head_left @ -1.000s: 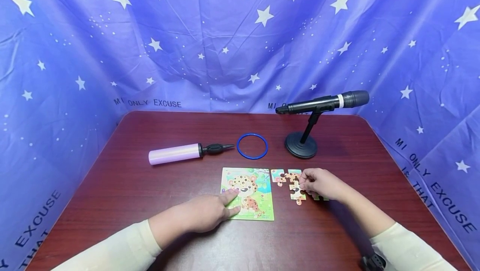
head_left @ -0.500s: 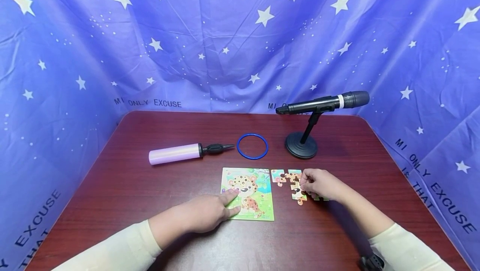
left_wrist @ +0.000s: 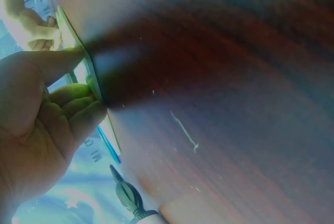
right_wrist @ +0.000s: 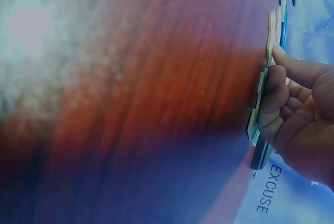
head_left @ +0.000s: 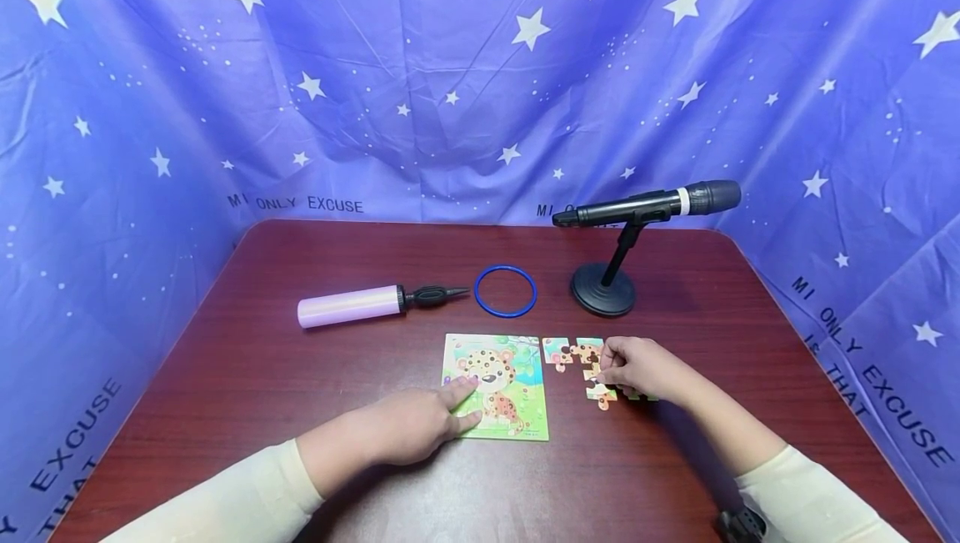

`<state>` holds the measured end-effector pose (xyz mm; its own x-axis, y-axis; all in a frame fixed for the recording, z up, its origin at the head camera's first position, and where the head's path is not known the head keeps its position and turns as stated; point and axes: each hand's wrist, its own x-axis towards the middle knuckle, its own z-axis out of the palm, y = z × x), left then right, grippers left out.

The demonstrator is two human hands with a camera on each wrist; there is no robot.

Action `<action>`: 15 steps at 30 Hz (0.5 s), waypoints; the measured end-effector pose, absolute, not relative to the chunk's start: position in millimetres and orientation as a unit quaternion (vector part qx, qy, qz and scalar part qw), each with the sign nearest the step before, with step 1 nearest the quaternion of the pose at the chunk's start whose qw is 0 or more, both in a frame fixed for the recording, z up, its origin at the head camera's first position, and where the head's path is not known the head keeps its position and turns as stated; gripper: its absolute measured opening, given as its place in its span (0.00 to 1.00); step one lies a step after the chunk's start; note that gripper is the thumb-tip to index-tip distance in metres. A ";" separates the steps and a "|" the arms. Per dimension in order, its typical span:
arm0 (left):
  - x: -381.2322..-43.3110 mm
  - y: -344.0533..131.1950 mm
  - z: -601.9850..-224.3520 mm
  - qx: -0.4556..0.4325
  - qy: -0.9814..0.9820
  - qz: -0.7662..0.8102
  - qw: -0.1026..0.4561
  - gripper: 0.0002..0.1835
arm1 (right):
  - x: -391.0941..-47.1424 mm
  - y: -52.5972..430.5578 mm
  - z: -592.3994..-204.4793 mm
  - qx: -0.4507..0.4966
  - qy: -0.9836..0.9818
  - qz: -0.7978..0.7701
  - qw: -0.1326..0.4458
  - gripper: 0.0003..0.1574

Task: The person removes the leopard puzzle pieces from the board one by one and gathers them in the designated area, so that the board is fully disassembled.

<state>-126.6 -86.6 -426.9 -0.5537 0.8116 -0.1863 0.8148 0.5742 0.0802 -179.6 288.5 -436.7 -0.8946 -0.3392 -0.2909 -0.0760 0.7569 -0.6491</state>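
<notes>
A square jigsaw board (head_left: 525,401) with a cartoon leopard lies at the middle front of the table. My left hand (head_left: 416,426) rests on its left part with the thumb and fingers extended; the left wrist view shows these at the board's edge. Right of the board, my right hand (head_left: 645,368) has curled fingers and pinches a jigsaw piece (head_left: 602,394) low over the tabletop. This piece is partly hidden by the fingertips. Just behind it lie loose pieces, one blue and pink (head_left: 556,349) and one spotted (head_left: 589,348). Green bits show beneath the right hand.
A black microphone (head_left: 652,207) on a round-based stand (head_left: 602,291) stands at the back right. A blue ring (head_left: 477,303) lies behind the board. Further left is a pink hand pump (head_left: 351,307) with a black nozzle. A starry curtain (head_left: 405,67) encloses the dark red table (head_left: 262,359).
The jigsaw piece under my right fingertips has shifted slightly to the right. My right hand has barely moved, and my left hand stays on the board.
</notes>
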 end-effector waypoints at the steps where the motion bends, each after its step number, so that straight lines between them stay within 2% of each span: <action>1: -126.7 -86.7 -426.9 0.462 0.881 -0.008 0.101 0.22 | -179.6 288.2 -436.7 -0.113 0.916 -0.329 0.200 0.11; 15: -126.9 -87.0 -427.5 0.471 0.878 -0.023 0.083 0.22 | -179.3 287.9 -436.0 -0.124 0.920 -0.323 0.186 0.09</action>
